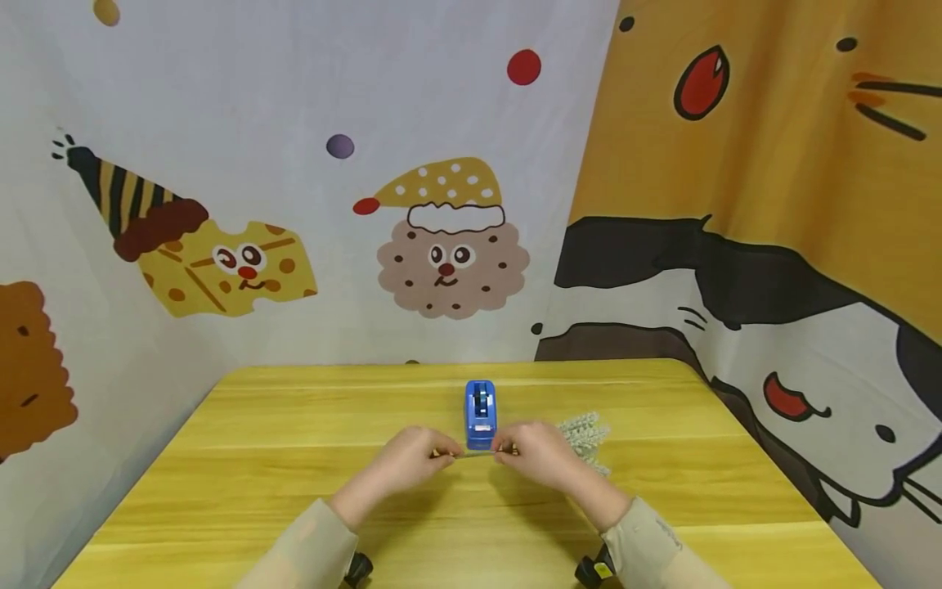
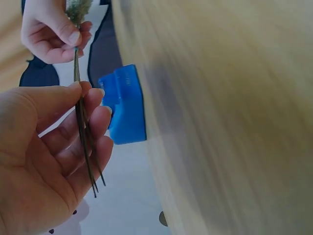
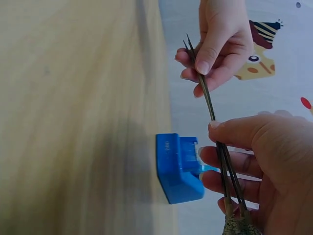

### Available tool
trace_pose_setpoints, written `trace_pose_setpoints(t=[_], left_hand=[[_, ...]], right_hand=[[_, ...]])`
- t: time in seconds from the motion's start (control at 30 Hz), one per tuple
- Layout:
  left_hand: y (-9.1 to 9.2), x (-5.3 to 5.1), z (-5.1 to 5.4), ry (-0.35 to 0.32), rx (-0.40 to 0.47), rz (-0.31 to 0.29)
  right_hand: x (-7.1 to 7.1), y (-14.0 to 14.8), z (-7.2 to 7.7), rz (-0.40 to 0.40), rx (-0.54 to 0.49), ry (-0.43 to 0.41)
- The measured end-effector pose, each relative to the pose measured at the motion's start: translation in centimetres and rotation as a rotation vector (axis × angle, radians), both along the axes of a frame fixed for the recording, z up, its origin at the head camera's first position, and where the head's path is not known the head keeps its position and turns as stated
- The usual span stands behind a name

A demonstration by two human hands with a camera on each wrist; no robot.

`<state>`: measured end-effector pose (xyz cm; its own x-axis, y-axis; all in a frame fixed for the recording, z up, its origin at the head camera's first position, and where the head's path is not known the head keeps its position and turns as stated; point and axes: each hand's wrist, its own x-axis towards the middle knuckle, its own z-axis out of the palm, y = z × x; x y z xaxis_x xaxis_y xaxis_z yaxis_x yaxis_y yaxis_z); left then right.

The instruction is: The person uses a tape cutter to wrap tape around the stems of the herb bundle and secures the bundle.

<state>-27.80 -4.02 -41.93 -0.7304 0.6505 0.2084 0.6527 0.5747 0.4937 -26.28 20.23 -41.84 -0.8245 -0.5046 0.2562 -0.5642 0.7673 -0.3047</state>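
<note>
A small bunch of dried flowers has thin dark stems (image 1: 474,455) and pale, grainy heads (image 1: 585,442). My left hand (image 1: 414,458) pinches the stems between thumb and fingers near their bare ends; the tips stick out past the palm in the left wrist view. Closer to the heads, my right hand (image 1: 540,454) pinches the same stems, and the heads (image 3: 239,226) show at the bottom of the right wrist view. A short stretch of stem spans the gap between the hands. Just beyond them, a blue tape dispenser (image 1: 481,417) stands on the table.
The yellow wood-grain table (image 1: 294,425) reaches back to a cartoon-printed cloth (image 1: 294,98) behind it and at both sides. Black wrist devices are strapped under both sleeves (image 1: 312,544).
</note>
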Motion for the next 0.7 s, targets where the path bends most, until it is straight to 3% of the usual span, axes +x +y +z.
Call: trace_pose_setpoints(t=[0.17,0.47,0.7], left_hand=[[0.1,0.2,-0.3,0.010,-0.045,-0.029],[0.1,0.5,-1.1,0.031,-0.117,-0.007],[0.2,0.5,-1.4,0.013,-0.155,-0.024]], right_hand=[[0.0,0.0,-0.9,0.015,-0.005,-0.016],[-0.2,-0.2,-2.0,0.039,0.003,-0.035],[-0.3,-0.3,-2.6,0.025,0.040,-0.060]])
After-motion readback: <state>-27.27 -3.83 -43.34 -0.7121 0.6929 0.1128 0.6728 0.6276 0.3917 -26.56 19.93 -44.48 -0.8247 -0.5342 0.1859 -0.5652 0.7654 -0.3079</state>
